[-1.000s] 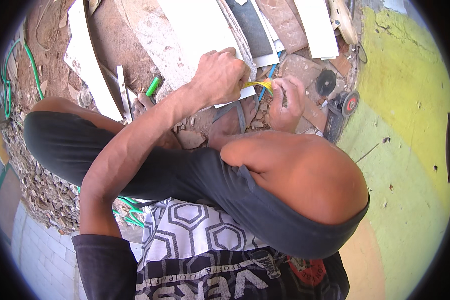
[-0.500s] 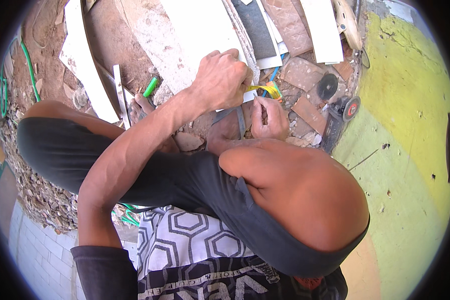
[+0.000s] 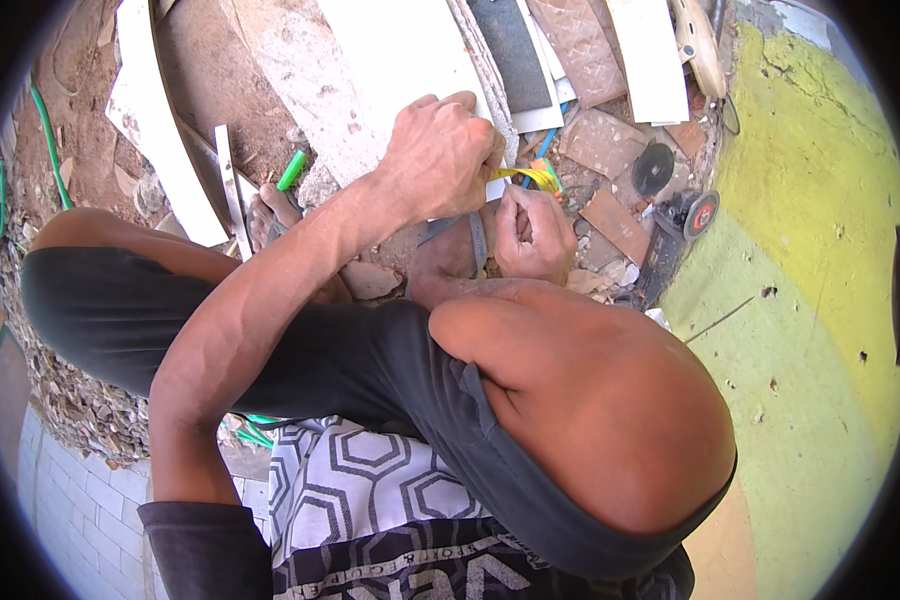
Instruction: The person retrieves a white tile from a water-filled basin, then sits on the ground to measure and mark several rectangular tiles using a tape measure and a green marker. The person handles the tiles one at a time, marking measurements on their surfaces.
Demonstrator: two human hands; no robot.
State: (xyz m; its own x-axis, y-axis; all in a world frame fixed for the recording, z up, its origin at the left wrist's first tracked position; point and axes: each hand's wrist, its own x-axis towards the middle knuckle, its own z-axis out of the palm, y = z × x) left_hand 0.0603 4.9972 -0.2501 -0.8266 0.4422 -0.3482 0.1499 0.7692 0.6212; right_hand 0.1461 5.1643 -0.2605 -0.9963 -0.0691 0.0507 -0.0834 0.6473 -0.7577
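1. Reddish-brown dirt strewn with rubble (image 3: 205,55) forms the ground; on it lies a large, flat, white rectangular tile (image 3: 410,50); to the left of this tile are a long, narrow white strip (image 3: 155,110) and a small, bright green cylinder (image 3: 291,170).
2. To the right of the tile lie a dark grey rectangular slab (image 3: 515,60) and a brown patterned tile piece (image 3: 580,50); farther right of it are a round black disc (image 3: 654,168) and a dark grinder with a red-centred disc (image 3: 662,262); well apart on that same side spreads a yellow-and-green painted surface (image 3: 800,200).
3. A thin, bright yellow measuring tape (image 3: 540,177) runs out past the tile's near right corner; one end disappears under the left fingers, and the stretch beyond passes just above the right fingertips.
4. The left hand (image 3: 440,150) lies over the tile's near end, fingers curled together and clamped on the tape; their tips are hidden.
5. The right hand (image 3: 538,235) is just beside the tile's near right corner, thumb and forefinger tips together; whether they pinch anything thin, I cannot tell.
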